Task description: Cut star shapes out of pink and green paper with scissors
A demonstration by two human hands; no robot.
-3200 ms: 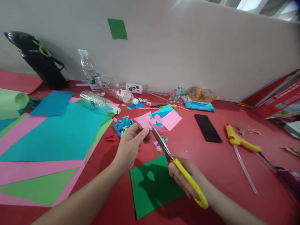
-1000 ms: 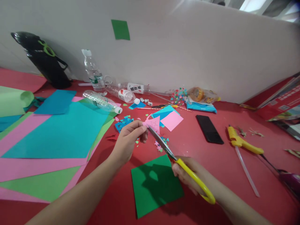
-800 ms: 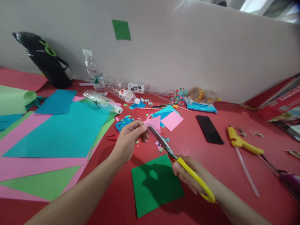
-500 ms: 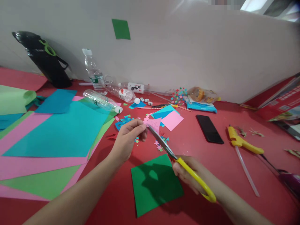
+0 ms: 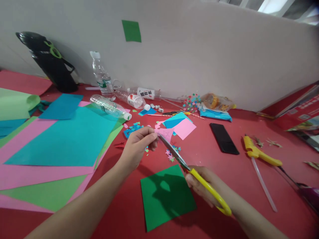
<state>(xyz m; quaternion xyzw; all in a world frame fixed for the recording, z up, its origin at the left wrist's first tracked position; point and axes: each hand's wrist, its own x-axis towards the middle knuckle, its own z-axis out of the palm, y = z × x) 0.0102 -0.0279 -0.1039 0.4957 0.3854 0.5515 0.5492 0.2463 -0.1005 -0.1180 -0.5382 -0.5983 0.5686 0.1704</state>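
Lying all over the red table [image 5: 196, 146] are many things. Big paper sheets [image 5: 64, 139] in blue, pink and green fill the left side, and a clear bottle [image 5: 109, 107] lies partly over them. A tall black jug [image 5: 51, 64] stands by the wall [image 5: 174, 49]. To the right lie a black phone [image 5: 224, 138] and a yellow glue gun [image 5: 261, 155]. A green square [image 5: 168, 199] lies close to the person.

The left arm [image 5: 87, 202] slants up from the bottom left. The left hand [image 5: 139, 144] pinches the pink paper [image 5: 166, 133] over the middle of the table, hiding part of it. The right hand [image 5: 199, 181] grips the yellow scissors [image 5: 193, 172], tips pointing at the pink paper.
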